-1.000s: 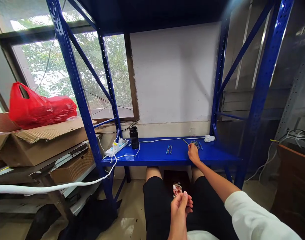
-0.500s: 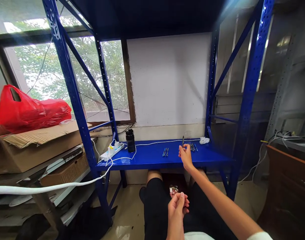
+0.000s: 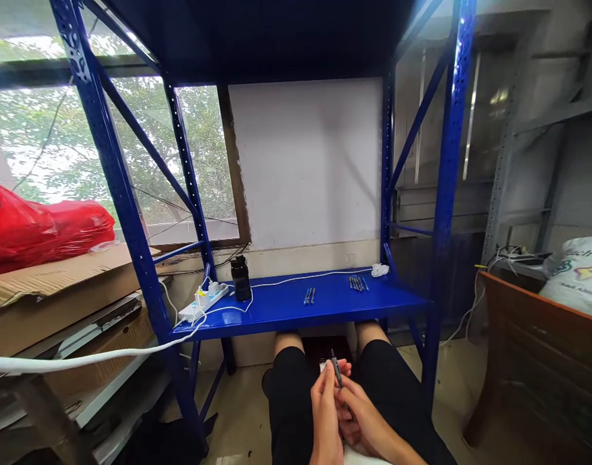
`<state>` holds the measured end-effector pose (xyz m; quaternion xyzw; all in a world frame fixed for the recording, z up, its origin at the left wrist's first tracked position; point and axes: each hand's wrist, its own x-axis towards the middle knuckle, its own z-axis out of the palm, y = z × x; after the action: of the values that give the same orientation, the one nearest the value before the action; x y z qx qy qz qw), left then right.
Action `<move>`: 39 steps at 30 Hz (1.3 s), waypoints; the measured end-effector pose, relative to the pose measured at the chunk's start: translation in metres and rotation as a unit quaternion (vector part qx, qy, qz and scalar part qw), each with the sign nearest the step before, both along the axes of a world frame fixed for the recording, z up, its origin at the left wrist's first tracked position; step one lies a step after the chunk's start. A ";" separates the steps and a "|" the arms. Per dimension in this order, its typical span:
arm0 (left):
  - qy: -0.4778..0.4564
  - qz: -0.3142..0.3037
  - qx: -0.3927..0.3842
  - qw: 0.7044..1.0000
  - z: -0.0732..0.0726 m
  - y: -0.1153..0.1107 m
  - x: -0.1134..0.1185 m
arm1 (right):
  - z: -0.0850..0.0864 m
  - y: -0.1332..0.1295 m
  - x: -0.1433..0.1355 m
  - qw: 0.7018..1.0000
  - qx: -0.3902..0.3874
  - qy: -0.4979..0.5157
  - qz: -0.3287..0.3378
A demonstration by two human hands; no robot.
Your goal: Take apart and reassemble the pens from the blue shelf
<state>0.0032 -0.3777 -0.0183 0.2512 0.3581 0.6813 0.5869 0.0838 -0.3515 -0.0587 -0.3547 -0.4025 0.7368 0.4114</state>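
Both hands meet low over my lap around a dark pen that tilts with its tip upward. My left hand is closed, with its thumb and fingers pressed at the pen's upper part. From the right, my right hand grips the pen's lower end. The fingers partly cover the pen. On the blue shelf, several pens lie side by side at the right. A smaller group of pens rests further left. A small packet is mostly hidden behind my fingers.
A white power strip with plugs and a black bottle stand at the shelf's left. A white cable crosses the left foreground. Crumpled white material sits at the back right. Blue uprights frame the shelf.
My right hand has come back from above the shelf to my lap with the pen. Both hands now hold it together. The view has shifted to the right.
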 end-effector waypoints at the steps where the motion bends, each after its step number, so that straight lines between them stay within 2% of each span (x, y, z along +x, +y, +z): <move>1: 0.010 -0.011 0.016 1.000 -0.001 0.001 0.001 | -0.003 0.001 0.002 1.000 -0.001 -0.012 -0.013; 5: 0.048 -0.031 0.053 0.997 -0.005 0.006 0.003 | -0.004 0.007 0.007 0.999 -0.004 -0.034 -0.036; 11: 0.059 0.002 0.086 0.995 -0.008 0.010 0.000 | 0.002 0.007 0.012 0.998 0.059 -0.029 0.011; 19: 0.054 0.024 0.089 0.994 -0.011 0.015 -0.003 | 0.010 0.007 0.019 0.989 0.134 -0.057 -0.034; 24: 0.042 0.034 0.068 0.996 -0.021 0.021 -0.006 | 0.013 0.005 0.019 0.993 0.098 -0.071 -0.012; 26: 0.035 0.038 0.062 0.997 -0.024 0.023 -0.008 | 0.010 0.006 0.017 0.987 0.135 -0.082 -0.010; 29: 0.028 0.043 0.059 0.997 -0.029 0.026 -0.009 | 0.009 0.009 0.016 0.963 0.247 -0.104 -0.014; 31: 0.023 0.041 0.056 0.997 -0.031 0.028 -0.010 | 0.009 0.009 0.016 0.948 0.294 -0.118 -0.023; 39: 0.020 0.038 0.054 0.998 -0.031 0.027 -0.011 | 0.012 0.007 0.022 0.911 0.371 -0.174 -0.042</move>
<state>-0.0080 -0.3512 -0.0498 0.2818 0.3418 0.7164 0.5389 0.1061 -0.3440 -0.0466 -0.3156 -0.6974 0.4426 0.4670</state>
